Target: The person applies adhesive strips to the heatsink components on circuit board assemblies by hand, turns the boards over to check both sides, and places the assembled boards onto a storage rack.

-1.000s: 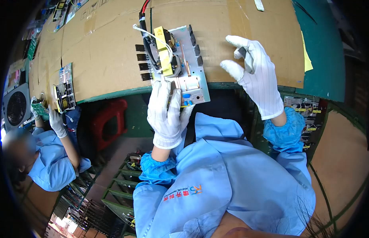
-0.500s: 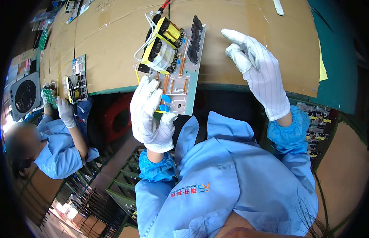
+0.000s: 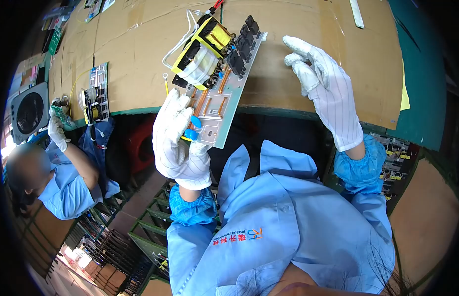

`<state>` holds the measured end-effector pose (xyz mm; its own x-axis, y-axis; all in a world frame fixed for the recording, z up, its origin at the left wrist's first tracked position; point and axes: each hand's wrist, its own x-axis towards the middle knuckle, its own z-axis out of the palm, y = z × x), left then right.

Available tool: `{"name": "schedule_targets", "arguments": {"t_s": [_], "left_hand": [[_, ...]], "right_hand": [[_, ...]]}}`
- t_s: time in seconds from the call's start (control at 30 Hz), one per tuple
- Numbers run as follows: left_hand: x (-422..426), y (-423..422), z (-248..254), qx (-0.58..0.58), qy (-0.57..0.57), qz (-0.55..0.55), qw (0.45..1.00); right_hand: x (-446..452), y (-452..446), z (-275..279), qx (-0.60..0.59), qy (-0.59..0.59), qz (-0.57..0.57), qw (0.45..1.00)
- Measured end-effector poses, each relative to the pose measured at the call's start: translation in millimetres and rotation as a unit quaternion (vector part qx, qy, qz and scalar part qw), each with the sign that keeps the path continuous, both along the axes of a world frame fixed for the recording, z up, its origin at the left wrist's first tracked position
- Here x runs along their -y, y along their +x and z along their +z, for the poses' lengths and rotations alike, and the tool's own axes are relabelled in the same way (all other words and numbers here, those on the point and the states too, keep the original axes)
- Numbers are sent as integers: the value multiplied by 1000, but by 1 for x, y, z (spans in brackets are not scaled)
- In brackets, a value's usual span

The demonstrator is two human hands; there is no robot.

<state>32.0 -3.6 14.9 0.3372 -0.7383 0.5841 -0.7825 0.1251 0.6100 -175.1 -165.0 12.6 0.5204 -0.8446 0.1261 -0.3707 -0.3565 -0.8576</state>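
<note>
My left hand [image 3: 176, 140], in a white striped glove, grips the near left edge of a grey circuit board [image 3: 230, 101], which is held tilted over the front edge of the workbench. On the board sit a yellow-and-black transformer [image 3: 197, 61], a row of black components [image 3: 243, 47] along the right edge, copper wire jumpers, and blue disc parts [image 3: 192, 129] beside my fingers. White wires and a yellow lead with a ring terminal come off its left side. My right hand [image 3: 325, 84], also gloved, hovers right of the board, touching nothing, its fingers loosely bent and apart.
Brown cardboard [image 3: 298, 24] covers the green bench. At left a co-worker in blue [image 3: 66, 182] handles a small green board near another populated board [image 3: 98, 91] and a grey fan [image 3: 31, 112]. Racks holding boards [image 3: 392, 158] stand below right; green racks [image 3: 150, 232] stand below left.
The board has tilted further, so its black components show more from the side, and its near end has shifted left with my left hand. My right hand has barely moved.
</note>
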Motion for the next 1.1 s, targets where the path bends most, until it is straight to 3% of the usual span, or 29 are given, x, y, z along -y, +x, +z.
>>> {"name": "schedule_targets", "arguments": {"t_s": [0.17,0.27,0.33,0.57,0.67,0.77,0.83,0.93,1.03,1.1], "left_hand": [[2,2,1,-7,-12,11,1000],[6,-2,1,-28,-26,22,999],[6,-2,3,-44,-37,28,998],[5,0,6,-31,-20,30,999],[5,0,6,-36,-18,36,999],[6,0,7,-36,-26,27,999],[6,0,7,-31,-28,16,999],[3,-1,9,-7,2,21,1000],[3,1,-3,-53,-41,25,997],[1,3,-5,-54,-29,45,997]], "right_hand": [[3,-1,-3,-30,-23,10,999],[3,2,2,-39,59,0,997],[4,1,-8,-15,4,1,1000],[5,5,-9,-35,-25,11,999],[5,7,-8,-40,36,9,999],[6,8,-12,-46,-45,19,998],[4,9,-8,-13,59,1,998],[6,8,-10,-41,-23,26,999],[5,8,-9,-24,21,16,999],[6,7,-9,-43,-28,29,998]]}}
